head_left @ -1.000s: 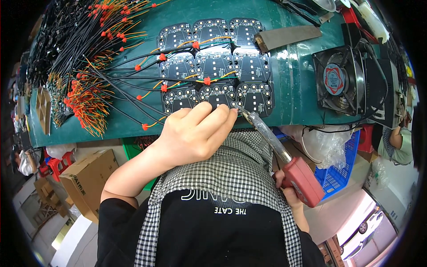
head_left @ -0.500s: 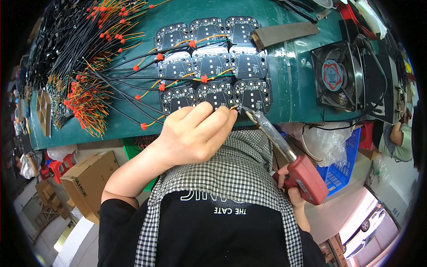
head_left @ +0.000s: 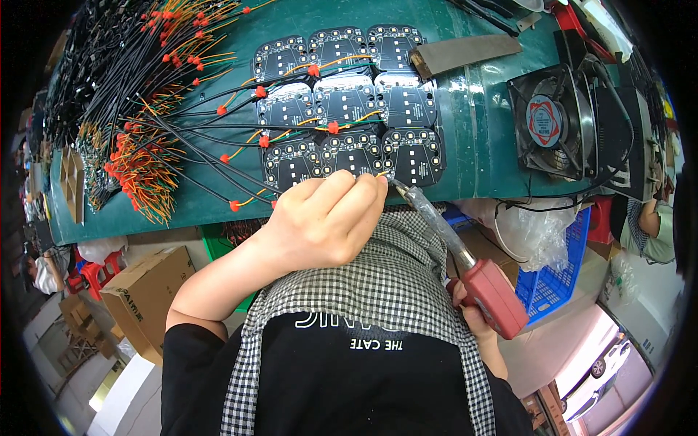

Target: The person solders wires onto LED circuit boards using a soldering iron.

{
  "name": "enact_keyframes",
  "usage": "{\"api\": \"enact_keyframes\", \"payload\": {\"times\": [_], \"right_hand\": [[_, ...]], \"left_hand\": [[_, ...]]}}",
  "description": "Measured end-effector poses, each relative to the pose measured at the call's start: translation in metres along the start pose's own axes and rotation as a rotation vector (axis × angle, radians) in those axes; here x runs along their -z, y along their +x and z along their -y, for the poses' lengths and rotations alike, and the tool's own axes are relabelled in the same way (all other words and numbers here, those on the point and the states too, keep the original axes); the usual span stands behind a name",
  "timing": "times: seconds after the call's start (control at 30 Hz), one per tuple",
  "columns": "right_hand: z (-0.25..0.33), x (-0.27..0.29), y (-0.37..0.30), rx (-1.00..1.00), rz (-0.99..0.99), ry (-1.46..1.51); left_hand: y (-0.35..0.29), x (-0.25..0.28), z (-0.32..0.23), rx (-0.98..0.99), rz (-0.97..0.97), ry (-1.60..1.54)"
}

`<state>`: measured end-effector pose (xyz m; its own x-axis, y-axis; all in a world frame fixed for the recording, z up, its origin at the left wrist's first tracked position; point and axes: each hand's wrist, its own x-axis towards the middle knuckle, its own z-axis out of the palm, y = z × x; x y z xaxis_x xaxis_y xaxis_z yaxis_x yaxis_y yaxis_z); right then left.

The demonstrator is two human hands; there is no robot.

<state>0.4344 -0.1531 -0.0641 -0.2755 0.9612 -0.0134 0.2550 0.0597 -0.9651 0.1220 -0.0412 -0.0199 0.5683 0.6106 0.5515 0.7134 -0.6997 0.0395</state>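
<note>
My left hand [head_left: 327, 214] is closed in a pinch at the front edge of a panel of black circuit boards [head_left: 347, 105]. A thin orange wire [head_left: 381, 174] sticks out at its fingertips, over the near row of boards. My right hand [head_left: 472, 311] is wrapped round the handle of a red soldering gun [head_left: 496, 298]. The gun's long metal barrel slants up and left, its tip close beside the wire end and the lower right board [head_left: 412, 161]. Whether tip and wire touch is too small to tell. Several black cables with orange and green ends lie across the boards.
A large heap of black cables [head_left: 131, 73] with red-orange parts covers the table's left side. At the right stands a black fan [head_left: 549, 122]. A flat metal bar [head_left: 469, 55] lies beyond the boards. A blue crate [head_left: 556, 283] sits below the table edge.
The soldering gun has shifted slightly left and down, its tip now nearer my left fingertips. My left hand has stayed almost in place.
</note>
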Motion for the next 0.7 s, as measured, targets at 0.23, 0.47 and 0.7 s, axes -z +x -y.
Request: {"api": "enact_keyframes", "payload": {"times": [0.23,0.47,0.7], "right_hand": [[0.027,-0.003,0.012,-0.227,-0.004,0.183],[0.038,-0.016,0.022,-0.219,-0.125,0.492],[0.038,-0.016,0.031,-0.134,-0.275,0.465]], "left_hand": [[0.000,0.002,-0.001,-0.002,0.059,0.024],[0.001,0.018,0.000,0.095,0.283,-0.068],[-0.015,0.063,0.061,0.558,0.628,0.076]]}}
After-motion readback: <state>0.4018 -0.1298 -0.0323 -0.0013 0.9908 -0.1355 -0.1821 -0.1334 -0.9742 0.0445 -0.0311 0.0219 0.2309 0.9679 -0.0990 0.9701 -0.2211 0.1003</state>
